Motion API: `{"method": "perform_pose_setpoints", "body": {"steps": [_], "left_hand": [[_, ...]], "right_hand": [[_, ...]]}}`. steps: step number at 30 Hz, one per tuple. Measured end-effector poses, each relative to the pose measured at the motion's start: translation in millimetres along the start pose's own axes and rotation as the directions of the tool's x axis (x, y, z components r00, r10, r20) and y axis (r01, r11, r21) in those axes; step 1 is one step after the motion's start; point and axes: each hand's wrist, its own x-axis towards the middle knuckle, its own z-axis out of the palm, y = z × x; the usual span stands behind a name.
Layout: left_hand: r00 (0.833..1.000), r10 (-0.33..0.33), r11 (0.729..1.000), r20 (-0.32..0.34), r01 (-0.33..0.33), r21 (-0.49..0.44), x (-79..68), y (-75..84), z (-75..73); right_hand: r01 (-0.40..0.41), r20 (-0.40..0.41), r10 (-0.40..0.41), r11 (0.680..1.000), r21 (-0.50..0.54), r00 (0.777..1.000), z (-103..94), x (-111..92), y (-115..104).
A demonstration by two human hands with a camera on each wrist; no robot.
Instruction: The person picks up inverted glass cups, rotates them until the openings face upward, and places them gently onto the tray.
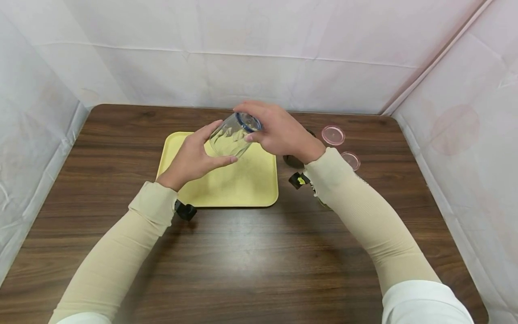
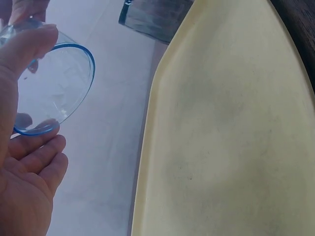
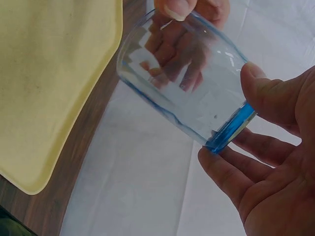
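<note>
Fingers (image 1: 208, 129) of two hands, holding one clear glass (image 1: 226, 143)

Head view: left hand (image 1: 188, 157) and right hand (image 1: 281, 130) grip opposite ends; glass tilted, raised off the tabletop (image 1: 243, 261) near a yellow tray (image 1: 226, 191).
Left wrist view: left fingers about the rim (image 2: 93, 69).
Right wrist view: right fingers round the blue base (image 3: 231, 129).

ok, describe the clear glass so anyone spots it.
On the brown table, find the yellow tray. Across its far edge in the head view, left hand and right hand hold the tilted clear glass. Its blue end sets it apart from the pink round items at right.
</note>
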Motion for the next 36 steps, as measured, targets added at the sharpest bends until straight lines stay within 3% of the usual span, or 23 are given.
{"method": "perform_pose_setpoints", "body": {"steps": [9,16,21,25,30,33,36], "left_hand": [[0.998,-0.060,0.983,0.011,0.061,-0.172,-1.3,2.3,-5.1],[0.992,-0.121,0.928,-0.025,0.104,-0.357,-3.5,1.6,-13.3],[0.992,-0.123,0.920,-0.019,0.107,-0.377,-4.1,1.0,-17.3],[0.991,-0.130,0.924,-0.010,0.117,-0.363,-2.4,1.8,-18.3],[0.986,-0.166,0.925,0.003,0.157,-0.346,0.7,3.3,-16.7],[0.985,-0.173,0.933,0.025,0.172,-0.317,2.6,6.0,-15.8],[0.988,-0.152,0.951,0.038,0.157,-0.265,5.5,10.0,-14.1]], "right_hand": [[-0.022,-0.050,0.026,0.997,0.077,0.998,5.1,-6.3,6.0],[-0.057,-0.069,0.073,0.976,0.211,0.995,13.9,-10.3,7.4],[-0.063,-0.045,0.077,0.966,0.252,0.996,20.5,-9.6,8.7],[-0.080,-0.037,0.089,0.978,0.192,0.995,23.4,-10.7,8.0],[-0.101,-0.059,0.102,0.995,0.017,0.993,33.0,-13.2,3.2],[-0.055,-0.133,0.040,0.993,-0.109,0.990,42.0,-15.9,-3.8],[0.011,-0.226,-0.069,0.969,-0.248,0.972,53.8,-19.7,-12.1]]}}
